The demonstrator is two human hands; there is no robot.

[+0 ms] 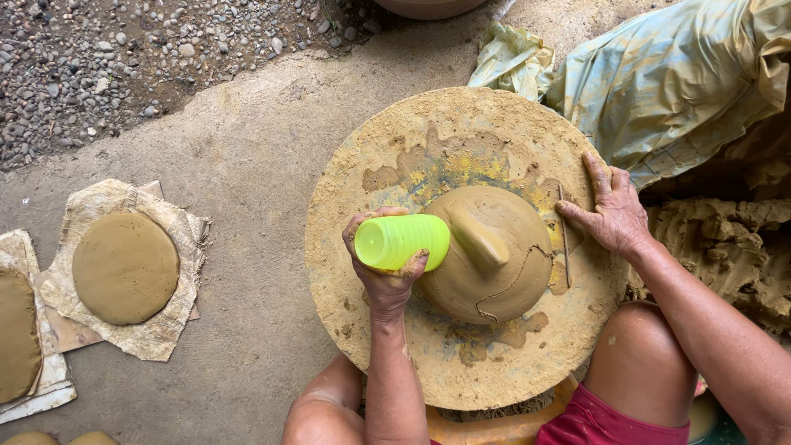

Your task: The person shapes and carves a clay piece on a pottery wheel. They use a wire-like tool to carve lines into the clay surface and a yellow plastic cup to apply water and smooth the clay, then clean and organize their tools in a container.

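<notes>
A round, clay-caked wheel [371,148] lies on the ground in front of me. On its middle sits a dome of wet brown clay [503,280] with a stubby knob on top and a thin trimmed strip curling off its right side. My left hand [386,276] grips a bright yellow-green plastic cup [402,240], laid sideways against the dome's left flank. My right hand [611,210] rests flat on the wheel's right rim, fingers spread. A thin stick [564,239] lies on the wheel just left of that hand.
A flat clay disc [125,268] rests on paper at the left, with another disc [16,334] at the frame edge. Crumpled plastic sheeting [676,74] and a heap of raw clay [725,255] lie to the right. Gravel [99,58] covers the upper left. My knees flank the wheel.
</notes>
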